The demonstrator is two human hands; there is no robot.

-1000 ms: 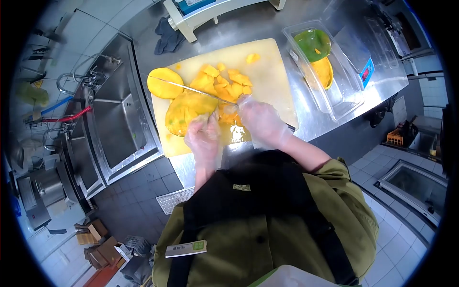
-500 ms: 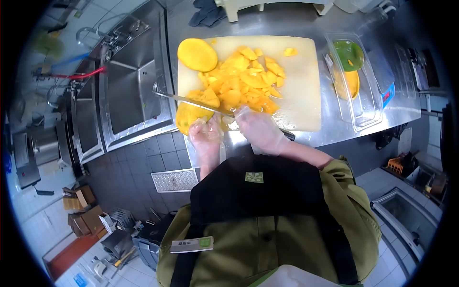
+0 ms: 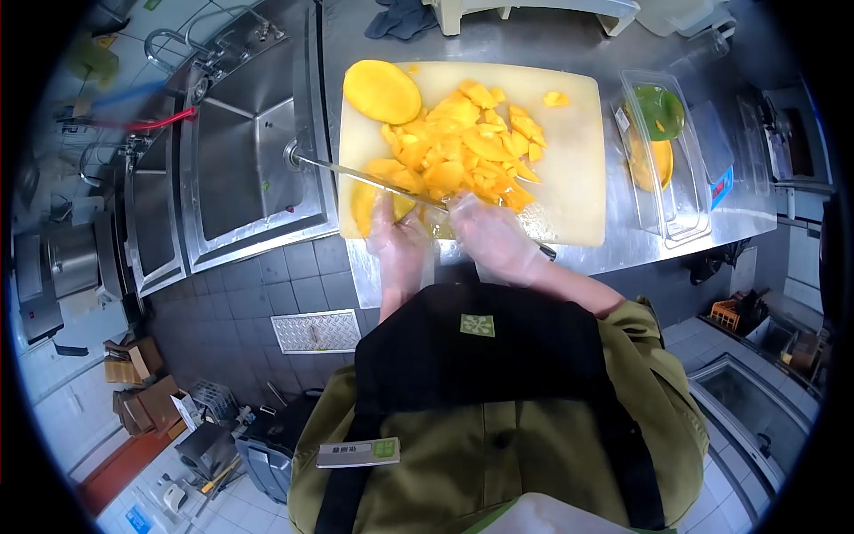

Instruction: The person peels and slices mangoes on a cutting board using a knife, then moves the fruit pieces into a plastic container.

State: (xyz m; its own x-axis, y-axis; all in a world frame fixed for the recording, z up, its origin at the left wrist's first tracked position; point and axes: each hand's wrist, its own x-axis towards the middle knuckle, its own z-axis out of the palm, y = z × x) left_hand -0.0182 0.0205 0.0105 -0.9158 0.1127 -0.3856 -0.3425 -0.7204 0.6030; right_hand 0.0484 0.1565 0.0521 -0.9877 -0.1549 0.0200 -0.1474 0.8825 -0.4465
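Observation:
My right hand [image 3: 500, 236], in a clear plastic glove, is closed round the handle of a long knife [image 3: 342, 170]. Its blade points left across the cutting board [image 3: 569, 182] and over a peeled mango piece [image 3: 363, 203]. My left hand [image 3: 400, 247], also gloved, grips that piece at the board's front left corner. Part of the mango is hidden by the fingers and blade. Beyond lies a pile of cut mango chunks [image 3: 467, 133], with a smooth mango half [image 3: 382, 93] at the back left. One small chunk [image 3: 556, 99] sits apart at the back right.
On the right, a clear plastic container [image 3: 669, 218] holds a green-skinned mango [image 3: 658, 112] and a yellow piece [image 3: 660, 163]. Steel sinks [image 3: 253, 169] adjoin the counter on the left. A dark cloth [image 3: 402, 18] and a pale stand [image 3: 534, 5] are at the back.
The whole view has shifted slightly. My left hand has turned more upright and moved forward against the mango piece. The knife still lies over the piece in my right hand.

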